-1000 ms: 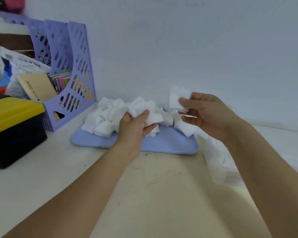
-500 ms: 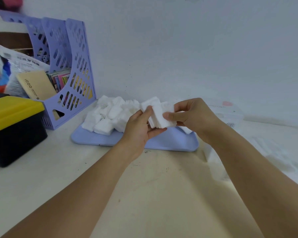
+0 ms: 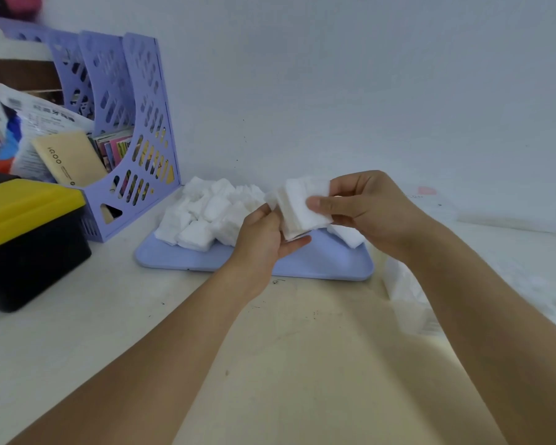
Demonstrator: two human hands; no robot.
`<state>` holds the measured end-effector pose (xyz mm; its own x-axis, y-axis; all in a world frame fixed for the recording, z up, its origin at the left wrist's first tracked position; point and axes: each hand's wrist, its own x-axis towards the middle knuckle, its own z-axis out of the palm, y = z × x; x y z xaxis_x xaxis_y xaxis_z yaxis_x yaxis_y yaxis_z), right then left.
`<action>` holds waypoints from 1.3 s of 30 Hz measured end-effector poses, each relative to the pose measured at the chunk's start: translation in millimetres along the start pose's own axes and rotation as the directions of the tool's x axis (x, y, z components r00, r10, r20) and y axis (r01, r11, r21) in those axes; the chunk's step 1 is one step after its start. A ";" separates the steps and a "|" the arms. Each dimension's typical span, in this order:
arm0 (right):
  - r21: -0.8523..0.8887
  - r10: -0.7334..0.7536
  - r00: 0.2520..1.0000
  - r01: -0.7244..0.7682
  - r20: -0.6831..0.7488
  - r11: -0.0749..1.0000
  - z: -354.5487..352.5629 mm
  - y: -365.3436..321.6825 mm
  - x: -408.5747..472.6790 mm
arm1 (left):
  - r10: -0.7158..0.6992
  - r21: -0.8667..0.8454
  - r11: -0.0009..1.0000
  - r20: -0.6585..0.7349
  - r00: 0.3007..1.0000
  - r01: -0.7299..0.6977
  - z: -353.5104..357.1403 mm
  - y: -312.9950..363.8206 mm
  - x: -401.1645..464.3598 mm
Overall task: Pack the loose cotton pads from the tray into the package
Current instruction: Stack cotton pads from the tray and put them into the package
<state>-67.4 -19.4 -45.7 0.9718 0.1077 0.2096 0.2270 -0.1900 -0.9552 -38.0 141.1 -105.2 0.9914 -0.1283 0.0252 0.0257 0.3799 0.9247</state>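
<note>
Two hands share one stack of cotton pads (image 3: 300, 208): the left hand (image 3: 264, 232) cradles it from below, the right hand (image 3: 366, 210) pinches its top edge, above the tray (image 3: 318, 261). Loose gripping could fan pads out before reaching the package (image 3: 408, 300) under the right forearm.

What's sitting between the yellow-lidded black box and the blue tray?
In the head view, bare tabletop; the purple file rack stands just behind, between box and tray.
</note>
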 end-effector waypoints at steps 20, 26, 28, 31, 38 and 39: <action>0.162 0.127 0.957 -0.086 -0.260 0.983 36.8 18.2 14.6 | 0.044 0.066 0.996 0.130 0.991 -0.053 1.4 0.2 -4.6; -0.040 0.160 0.981 -0.165 -0.109 0.985 57.6 20.0 10.7 | 0.023 0.320 0.939 0.300 0.954 -0.123 2.7 -1.6 -11.5; -0.235 -0.131 0.974 0.085 -0.186 0.968 44.2 11.7 2.7 | 0.059 0.365 0.915 0.304 0.951 -0.173 0.8 0.5 -10.4; -0.635 -0.314 0.949 0.269 0.044 0.724 29.2 -4.2 -6.2 | 0.139 0.469 0.833 0.338 0.931 -0.295 -0.8 -1.6 -12.0; -0.695 -0.019 0.980 0.155 0.199 0.702 29.1 -6.9 -8.7 | 0.145 0.521 0.790 0.355 0.924 -0.324 -3.9 -1.1 -16.2; -0.679 0.021 0.977 0.133 0.214 0.722 29.2 -6.8 -8.4 | 0.129 0.522 0.798 0.338 0.932 -0.300 -3.9 -0.6 -16.4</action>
<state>-79.0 9.4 -47.0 0.9404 0.3100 0.1401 0.3363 -0.7852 -0.5200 -53.7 146.6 -107.7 0.8845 -0.3798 0.2711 -0.3435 -0.1366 0.9292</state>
